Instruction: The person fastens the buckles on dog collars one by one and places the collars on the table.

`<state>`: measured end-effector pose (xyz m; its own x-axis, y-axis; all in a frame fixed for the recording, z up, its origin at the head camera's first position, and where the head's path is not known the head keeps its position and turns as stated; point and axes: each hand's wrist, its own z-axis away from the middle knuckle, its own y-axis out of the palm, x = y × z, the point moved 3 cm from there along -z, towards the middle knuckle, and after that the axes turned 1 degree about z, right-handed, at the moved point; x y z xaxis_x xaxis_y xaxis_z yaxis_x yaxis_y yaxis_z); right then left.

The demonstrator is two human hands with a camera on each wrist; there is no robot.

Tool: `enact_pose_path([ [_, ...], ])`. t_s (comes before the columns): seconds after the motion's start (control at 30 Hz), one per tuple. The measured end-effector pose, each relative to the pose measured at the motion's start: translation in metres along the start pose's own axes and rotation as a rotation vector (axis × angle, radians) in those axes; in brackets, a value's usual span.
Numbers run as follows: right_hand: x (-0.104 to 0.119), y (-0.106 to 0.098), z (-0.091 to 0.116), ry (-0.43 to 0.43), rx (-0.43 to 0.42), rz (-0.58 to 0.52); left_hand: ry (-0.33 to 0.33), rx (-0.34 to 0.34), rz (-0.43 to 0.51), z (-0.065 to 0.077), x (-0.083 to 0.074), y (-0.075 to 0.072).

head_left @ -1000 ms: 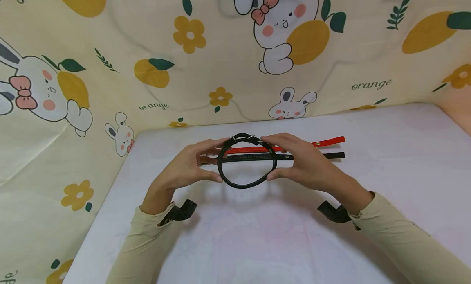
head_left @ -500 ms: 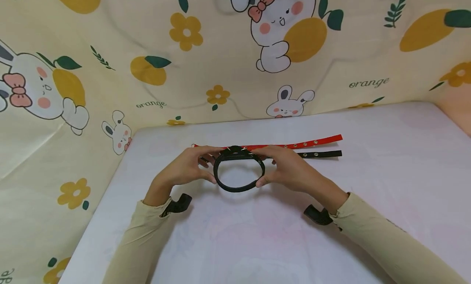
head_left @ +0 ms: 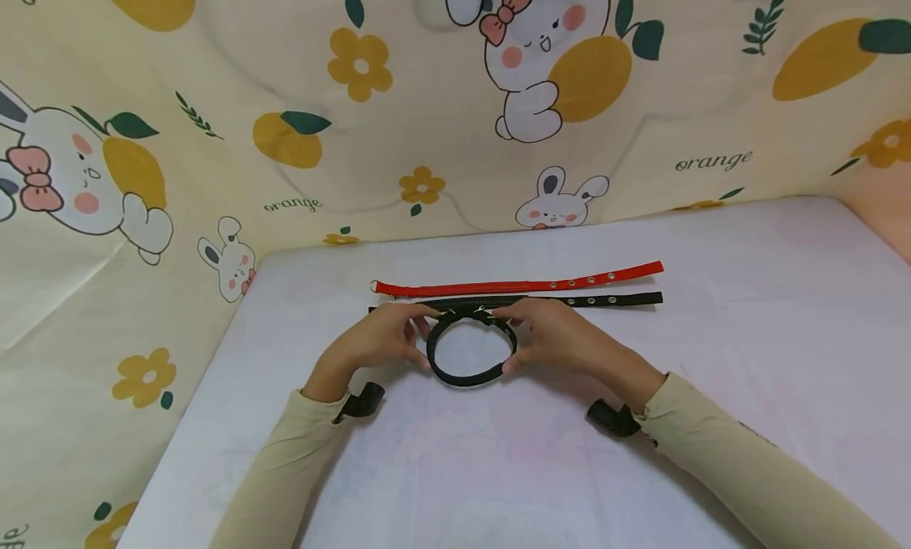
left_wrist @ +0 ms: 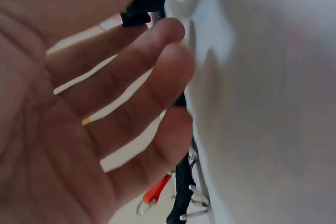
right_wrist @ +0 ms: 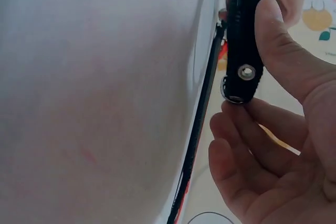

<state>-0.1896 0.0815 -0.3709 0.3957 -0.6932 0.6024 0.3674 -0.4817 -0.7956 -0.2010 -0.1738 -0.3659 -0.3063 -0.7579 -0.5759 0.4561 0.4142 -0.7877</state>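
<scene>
A black collar (head_left: 466,381), buckled into a ring, is held by both hands over the white table, its buckle on the far side. My left hand (head_left: 380,335) grips its left side between thumb and forefinger; in the left wrist view the other fingers (left_wrist: 142,98) spread loosely. On the ring's right side, my right hand (head_left: 558,335) pinches with thumb and fingertips. The right wrist view shows a metal eyelet in the collar (right_wrist: 244,35) near the right thumb. Just behind lies a flat black collar (head_left: 601,301), partly hidden by the hands and ring.
Beyond the flat black collar, a red collar (head_left: 470,288) with metal eyelets lies stretched out roughly parallel to it. The white tabletop (head_left: 455,470) ends at a printed cloth backdrop (head_left: 455,138) at the back and left.
Both hands have brought the ring-shaped collar down and nearer the front, after tilting it partway. The red collar and the flat black collar behind are now more exposed.
</scene>
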Motion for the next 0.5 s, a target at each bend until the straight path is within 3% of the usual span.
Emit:
enact_pose_path([
  [0.2, -0.0026, 0.0018, -0.0022, -0.03, 0.006, 0.059, -0.007, -0.022, -0.127, -0.0042, -0.0046, 0.006],
  [0.5, -0.0072, 0.0072, -0.0028, -0.042, 0.044, 0.113, -0.02, -0.03, -0.137, -0.0039, -0.0043, 0.0082],
])
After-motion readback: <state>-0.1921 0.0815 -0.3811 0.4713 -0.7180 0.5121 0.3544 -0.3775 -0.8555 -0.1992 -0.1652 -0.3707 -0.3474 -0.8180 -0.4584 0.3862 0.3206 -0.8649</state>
